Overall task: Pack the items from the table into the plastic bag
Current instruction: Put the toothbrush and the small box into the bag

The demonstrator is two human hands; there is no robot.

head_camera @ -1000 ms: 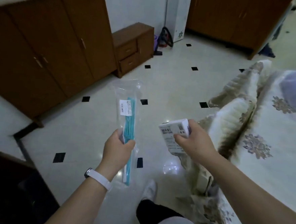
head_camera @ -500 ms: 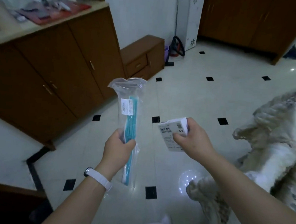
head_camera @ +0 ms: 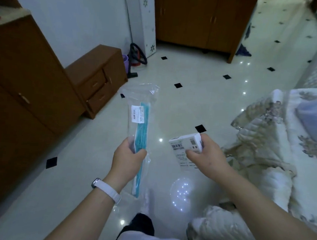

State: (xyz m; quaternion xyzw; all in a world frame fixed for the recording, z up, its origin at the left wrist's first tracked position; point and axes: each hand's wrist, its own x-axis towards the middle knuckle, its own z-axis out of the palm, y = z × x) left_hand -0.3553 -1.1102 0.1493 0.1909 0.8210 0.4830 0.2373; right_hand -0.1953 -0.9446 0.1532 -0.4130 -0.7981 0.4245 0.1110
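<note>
Left hand (head_camera: 127, 160), nearest the camera with a white wristband (head_camera: 108, 188) on its wrist, gripped a clear plastic bag (head_camera: 142, 94) at about mid-length, fingers and thumb curled round the film. The bag stood roughly upright, its crumpled top end pointing toward the far side. A teal item (head_camera: 143, 130) and a white label (head_camera: 135, 112) showed through it. Just right of the bag and not touching it, the right hand (head_camera: 207, 157) pinched a white box (head_camera: 187, 143) by its right end, the printed face turned up and the box tilted. Both objects were held in the air above the tiled floor (head_camera: 192, 103). A patterned quilt (head_camera: 264, 149) lay at the right. Farther off on the left stood a low drawer unit (head_camera: 98, 78) beside a tall brown cabinet (head_camera: 24, 91), and a wardrobe (head_camera: 198, 19) and a narrow white unit (head_camera: 142, 19) stood at the far wall. No table was in view. The step in hand was judged to be loading the box into the bag, with the box not yet at the mouth. Whether the mouth was open could not be determined. The next move called for spreading the top end, which the left hand left unsupported, and for presenting the box end first, its long axis in line with the narrow bag.
</note>
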